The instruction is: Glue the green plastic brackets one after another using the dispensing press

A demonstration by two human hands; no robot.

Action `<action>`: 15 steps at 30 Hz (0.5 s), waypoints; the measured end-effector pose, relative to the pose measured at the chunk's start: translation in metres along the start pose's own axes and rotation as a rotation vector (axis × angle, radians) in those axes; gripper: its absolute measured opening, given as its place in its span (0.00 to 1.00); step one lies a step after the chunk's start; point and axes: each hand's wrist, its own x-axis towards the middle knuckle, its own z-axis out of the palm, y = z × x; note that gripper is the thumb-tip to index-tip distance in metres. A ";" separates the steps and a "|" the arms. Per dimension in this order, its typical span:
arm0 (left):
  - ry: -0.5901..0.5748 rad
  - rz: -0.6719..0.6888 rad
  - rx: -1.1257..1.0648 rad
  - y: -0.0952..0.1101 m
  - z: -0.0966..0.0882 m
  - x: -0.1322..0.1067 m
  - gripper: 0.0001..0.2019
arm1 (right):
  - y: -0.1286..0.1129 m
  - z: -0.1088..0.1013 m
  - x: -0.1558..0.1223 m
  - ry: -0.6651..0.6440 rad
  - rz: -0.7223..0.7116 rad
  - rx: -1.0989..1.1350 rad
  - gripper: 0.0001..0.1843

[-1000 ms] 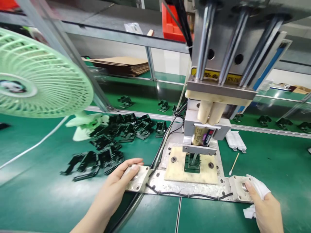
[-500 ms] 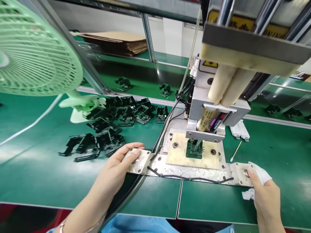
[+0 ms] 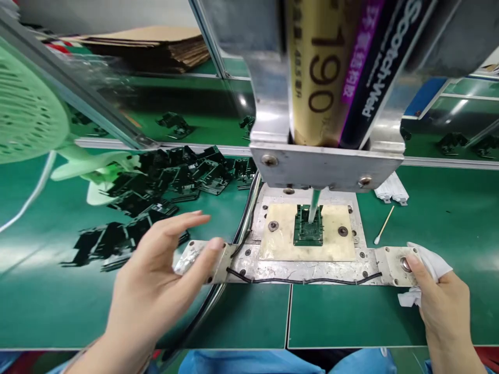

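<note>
My left hand (image 3: 156, 275) hovers over the left button block (image 3: 205, 259) with thumb and fingers apart, holding nothing. A crumpled white cloth (image 3: 434, 262) is in my right hand (image 3: 446, 301), whose thumb rests at the round button of the right block (image 3: 397, 266). Between the two blocks, a small dark green plastic part (image 3: 307, 234) sits on the cream fixture plate (image 3: 339, 249). Over it hangs a metal holder (image 3: 327, 166) with a gold and dark-blue adhesive cartridge (image 3: 319, 72), and its thin nozzle (image 3: 314, 205) points down at the part.
Several dark plastic parts (image 3: 175, 179) lie piled at left, beside a green clip fan (image 3: 31, 109). Black cables (image 3: 245, 218) run past the fixture's left side. A cotton swab (image 3: 384, 226) and white packets (image 3: 392, 188) lie at right. Flat cardboard (image 3: 148, 47) is stacked behind.
My left hand has lifted off the left button block and opened. The cartridge holder has risen and looks much larger. My right hand stays at its block with the cloth.
</note>
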 end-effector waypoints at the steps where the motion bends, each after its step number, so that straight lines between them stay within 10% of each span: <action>1: -0.076 0.067 0.012 0.006 0.003 0.005 0.21 | 0.001 0.001 -0.001 0.005 0.010 -0.001 0.39; 7: -0.566 0.042 -0.052 0.033 0.040 0.039 0.45 | -0.002 0.004 -0.006 0.022 0.026 -0.021 0.39; 15: -0.742 -0.052 -0.185 0.045 0.074 0.053 0.17 | -0.009 0.004 -0.010 0.032 0.066 -0.003 0.39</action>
